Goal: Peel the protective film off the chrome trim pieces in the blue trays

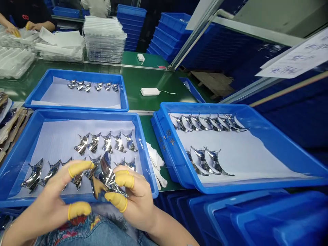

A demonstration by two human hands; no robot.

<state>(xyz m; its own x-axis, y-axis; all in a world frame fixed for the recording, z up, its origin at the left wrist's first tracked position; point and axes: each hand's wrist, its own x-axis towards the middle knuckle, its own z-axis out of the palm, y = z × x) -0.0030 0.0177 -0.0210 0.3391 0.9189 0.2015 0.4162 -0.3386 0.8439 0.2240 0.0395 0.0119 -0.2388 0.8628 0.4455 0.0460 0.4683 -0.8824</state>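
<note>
A shiny chrome part (104,176), curved and pointed at its ends, is pinched between the thumb and fingers of my right hand (138,194). Yellow finger cots cover those fingertips. My left hand (55,196), also in yellow cots, is beside the part with thumb and forefinger spread apart, not gripping it. Both hands are over the near edge of a blue tray (148,164) lined with white paper. In it lie two rows of similar chrome parts (107,141); my hands hide some of the front row.
At right, a stacked blue tray (217,188) holds more chrome parts (205,160). A farther blue tray (125,92) has small chrome pieces. White gloves (157,167) lie between trays. A white device (150,91) is on the green table. A co-worker (28,20) handles packaging at upper left.
</note>
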